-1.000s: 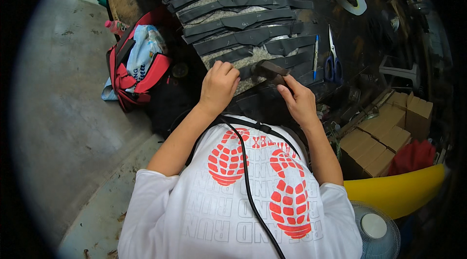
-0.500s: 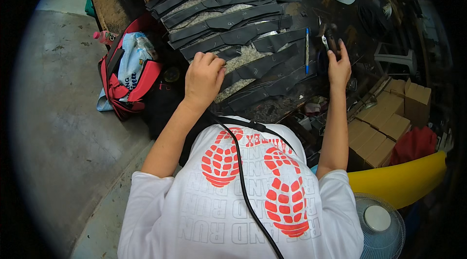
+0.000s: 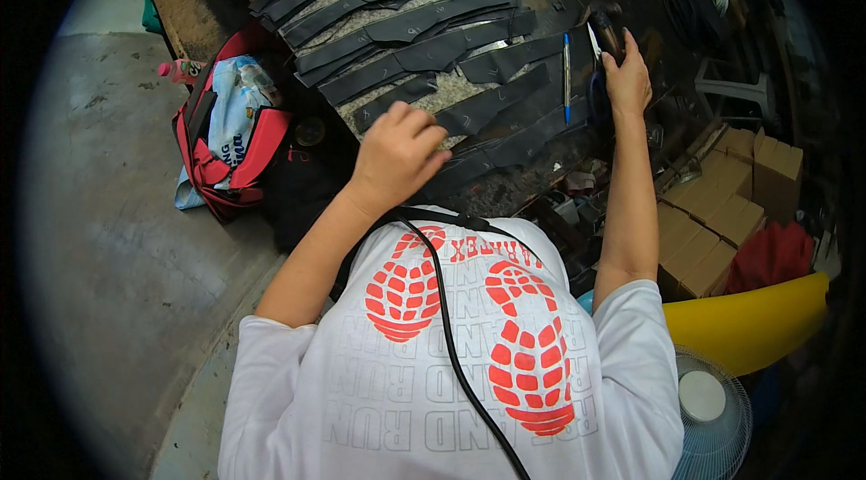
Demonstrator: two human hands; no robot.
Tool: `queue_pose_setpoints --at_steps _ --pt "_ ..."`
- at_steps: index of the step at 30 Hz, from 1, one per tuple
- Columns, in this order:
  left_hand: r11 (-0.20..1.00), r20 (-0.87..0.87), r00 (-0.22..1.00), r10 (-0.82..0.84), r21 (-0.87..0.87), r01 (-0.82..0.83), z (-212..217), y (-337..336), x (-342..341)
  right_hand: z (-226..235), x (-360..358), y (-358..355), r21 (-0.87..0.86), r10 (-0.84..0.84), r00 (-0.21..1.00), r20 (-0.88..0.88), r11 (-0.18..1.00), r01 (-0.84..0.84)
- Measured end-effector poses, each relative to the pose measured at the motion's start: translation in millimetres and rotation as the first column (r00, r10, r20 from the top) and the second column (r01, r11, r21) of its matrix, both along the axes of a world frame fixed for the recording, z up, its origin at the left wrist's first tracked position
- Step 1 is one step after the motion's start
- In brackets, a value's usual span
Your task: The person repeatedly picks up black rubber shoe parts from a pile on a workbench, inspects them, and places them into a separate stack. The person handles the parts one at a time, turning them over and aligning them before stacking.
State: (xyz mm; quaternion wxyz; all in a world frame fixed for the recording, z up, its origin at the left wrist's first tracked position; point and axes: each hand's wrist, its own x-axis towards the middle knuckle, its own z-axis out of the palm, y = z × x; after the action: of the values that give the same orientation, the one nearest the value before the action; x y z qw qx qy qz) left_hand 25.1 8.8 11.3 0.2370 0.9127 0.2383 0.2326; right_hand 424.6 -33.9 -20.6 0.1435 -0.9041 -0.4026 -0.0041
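Left hand (image 3: pixel 397 155) rests on black strips (image 3: pixel 433 47); right hand (image 3: pixel 627 83) grasps one dark tool (image 3: pixel 609 29).

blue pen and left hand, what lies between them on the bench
Head view: dark rubber strips lie across the stretch between the blue pen and the left hand.

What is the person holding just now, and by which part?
The right hand closes round the upper end of a dark tool; what it is cannot be told. The left hand rests on the black strips, gripping nothing visible.
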Motion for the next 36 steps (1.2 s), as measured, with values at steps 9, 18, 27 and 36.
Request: queue_pose_setpoints --at_steps 9,18,27,36 --pt "0.950 -0.131 0.941 -0.312 -0.010 0.313 -5.5 -21.8 37.1 3.3 -7.1 -23.2 -0.054 0.058 0.996 0.064 0.997 -0.054" --pt "1.000 0.055 0.998 -0.020 0.006 0.020 -4.1 4.4 25.7 9.6 -88.5 -36.6 0.112 0.348 0.935 -0.063 0.934 -0.340" --pt "0.956 0.112 0.955 0.273 0.076 -0.282 2.9 47.3 8.4 31.8 -87.1 -37.0 0.120 0.181 0.964 -0.194 0.980 -0.160" --pt "0.911 0.121 0.916 0.384 0.115 -0.397 2.6 102.3 14.4 17.1 -98.8 -43.9 0.039 0.175 0.940 -0.294 0.984 -0.171"
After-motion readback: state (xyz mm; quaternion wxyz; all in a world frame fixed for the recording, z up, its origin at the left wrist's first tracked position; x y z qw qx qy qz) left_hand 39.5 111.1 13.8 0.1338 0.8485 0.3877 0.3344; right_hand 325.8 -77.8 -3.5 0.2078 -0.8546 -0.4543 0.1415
